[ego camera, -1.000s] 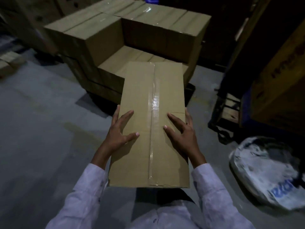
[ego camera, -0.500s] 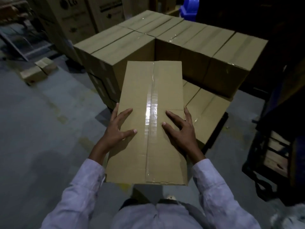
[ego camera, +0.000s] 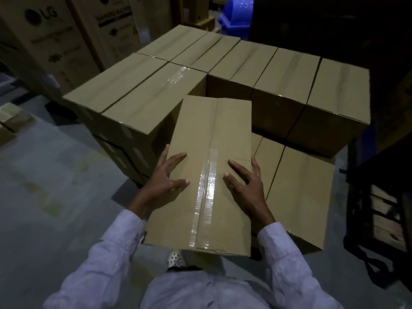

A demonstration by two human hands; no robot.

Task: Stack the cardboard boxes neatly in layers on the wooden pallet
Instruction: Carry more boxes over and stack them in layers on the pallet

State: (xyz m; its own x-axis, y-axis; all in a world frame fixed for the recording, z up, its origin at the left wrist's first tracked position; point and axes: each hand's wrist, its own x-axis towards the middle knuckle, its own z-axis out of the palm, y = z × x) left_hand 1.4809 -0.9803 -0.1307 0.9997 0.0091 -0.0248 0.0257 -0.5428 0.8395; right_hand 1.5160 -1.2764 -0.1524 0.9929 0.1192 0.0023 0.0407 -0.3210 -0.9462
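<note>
Head view: one taped cardboard box [ego camera: 214, 130] hangs level above the near edge of the stack [ego camera: 289, 90]. The left hand [ego camera: 166, 177] and right hand [ego camera: 245, 184] each grasp a long side, thumbs on top. The upper layer has roughly seven boxes. At least two lower tops [ego camera: 301, 192] lie bare at the near right corner. Two tall cartons [ego camera: 49, 36] stand behind, the nearer printed LG.
</note>
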